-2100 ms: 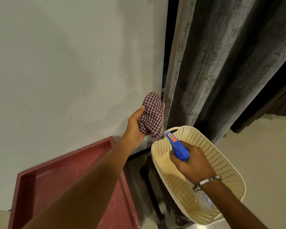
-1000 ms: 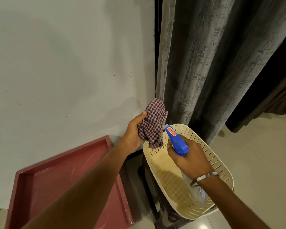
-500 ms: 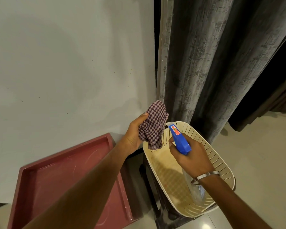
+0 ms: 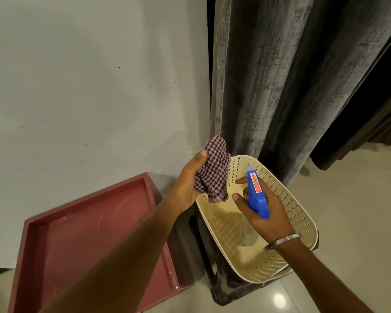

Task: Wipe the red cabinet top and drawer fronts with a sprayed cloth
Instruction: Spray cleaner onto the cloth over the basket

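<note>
A pale wall (image 4: 88,91) stands in front of me, with a grey curtain (image 4: 291,86) hanging to its right and a light tiled floor (image 4: 359,211) below. My left arm reaches forward and up, and my left hand (image 4: 187,184) holds the checked cloth (image 4: 212,170) bunched upright, thumb on the near side and fingers curled round it, so the cloth's loose end hangs over the near-left rim of the cream basket (image 4: 303,218). My right hand (image 4: 264,213) is raised over the basket's middle, its fingers wrapped round the spray bottle (image 4: 256,195); the blue head points up and slightly left toward the cloth, just beside it but apart. My forefinger sticks out in front of the trigger. The clear bottle body hangs below my palm inside the basket. A metal bangle (image 4: 282,240) sits on that wrist. The basket rests on a dark stool (image 4: 221,290). The red cabinet top (image 4: 84,233), rimmed like a tray, lies lower left against the wall, beside the stool.
</note>
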Demonstrator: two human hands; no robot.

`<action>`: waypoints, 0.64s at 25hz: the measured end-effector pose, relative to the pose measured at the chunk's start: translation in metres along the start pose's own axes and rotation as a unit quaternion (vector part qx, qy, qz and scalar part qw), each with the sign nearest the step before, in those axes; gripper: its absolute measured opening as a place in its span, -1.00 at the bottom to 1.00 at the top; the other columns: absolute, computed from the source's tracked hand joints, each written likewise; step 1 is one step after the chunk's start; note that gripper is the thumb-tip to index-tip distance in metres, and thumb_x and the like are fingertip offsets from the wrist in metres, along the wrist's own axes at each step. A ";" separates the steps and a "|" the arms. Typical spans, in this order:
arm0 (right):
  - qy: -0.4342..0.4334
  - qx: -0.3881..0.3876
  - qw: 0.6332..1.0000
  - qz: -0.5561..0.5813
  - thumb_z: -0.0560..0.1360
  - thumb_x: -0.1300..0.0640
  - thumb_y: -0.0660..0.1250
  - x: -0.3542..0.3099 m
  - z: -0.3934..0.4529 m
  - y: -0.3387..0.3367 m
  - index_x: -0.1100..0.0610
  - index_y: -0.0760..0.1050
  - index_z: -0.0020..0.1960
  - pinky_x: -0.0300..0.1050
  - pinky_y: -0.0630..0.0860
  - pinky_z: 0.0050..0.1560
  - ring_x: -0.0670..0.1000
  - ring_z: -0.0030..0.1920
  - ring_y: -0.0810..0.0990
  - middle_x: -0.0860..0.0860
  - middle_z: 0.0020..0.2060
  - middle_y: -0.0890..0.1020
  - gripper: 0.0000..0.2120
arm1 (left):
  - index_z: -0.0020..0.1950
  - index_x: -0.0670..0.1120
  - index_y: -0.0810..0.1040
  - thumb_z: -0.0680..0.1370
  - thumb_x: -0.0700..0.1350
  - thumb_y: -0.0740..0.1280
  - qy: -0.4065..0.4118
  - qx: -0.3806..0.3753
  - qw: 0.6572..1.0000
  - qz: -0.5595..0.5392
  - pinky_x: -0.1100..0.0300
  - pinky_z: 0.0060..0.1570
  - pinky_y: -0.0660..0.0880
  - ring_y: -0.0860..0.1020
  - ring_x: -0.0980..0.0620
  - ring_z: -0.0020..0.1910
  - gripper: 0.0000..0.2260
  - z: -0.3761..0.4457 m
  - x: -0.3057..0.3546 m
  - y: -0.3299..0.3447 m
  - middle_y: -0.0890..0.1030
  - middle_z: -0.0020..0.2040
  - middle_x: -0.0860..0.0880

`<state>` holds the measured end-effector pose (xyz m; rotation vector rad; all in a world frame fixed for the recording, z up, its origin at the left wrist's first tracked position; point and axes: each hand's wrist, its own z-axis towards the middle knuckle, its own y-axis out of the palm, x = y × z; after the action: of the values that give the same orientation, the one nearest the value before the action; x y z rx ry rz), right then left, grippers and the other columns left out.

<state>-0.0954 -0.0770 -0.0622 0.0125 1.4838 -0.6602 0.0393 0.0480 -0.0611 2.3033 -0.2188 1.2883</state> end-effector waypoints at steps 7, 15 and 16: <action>0.045 0.001 0.999 0.029 0.36 -0.24 0.39 0.019 -0.005 -0.003 -0.29 0.40 -0.02 -0.58 0.44 -0.21 -0.36 -0.23 0.54 -0.26 -0.32 0.52 -0.74 | 0.42 -0.08 0.40 0.49 0.09 0.36 0.002 -0.026 1.000 0.009 -0.17 0.25 0.48 0.54 -0.17 0.25 -0.46 0.005 -0.031 0.000 0.56 0.29 -0.16; 0.102 0.023 0.991 0.083 0.32 -0.13 0.49 0.034 -0.010 0.001 -0.22 0.37 0.00 -0.48 0.47 -0.16 -0.38 -0.22 0.55 -0.35 -0.27 0.54 -0.64 | 0.41 -0.08 0.42 0.56 0.05 0.31 -0.005 -0.019 1.000 0.002 -0.16 0.24 0.49 0.54 -0.16 0.26 -0.55 -0.004 -0.045 0.006 0.58 0.27 -0.15; 0.105 0.041 0.990 0.079 0.32 -0.12 0.50 0.033 -0.012 0.001 -0.17 0.40 0.04 -0.43 0.48 -0.19 -0.32 -0.23 0.55 -0.31 -0.25 0.53 -0.62 | 0.40 -0.07 0.43 0.56 0.05 0.31 -0.004 -0.020 1.000 0.001 -0.17 0.25 0.48 0.54 -0.16 0.26 -0.55 -0.004 -0.047 0.006 0.58 0.27 -0.14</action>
<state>-0.1078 -0.0848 -0.0943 0.2688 1.6369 -0.6045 0.0083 0.0407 -0.0965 2.2756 -0.2462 1.2651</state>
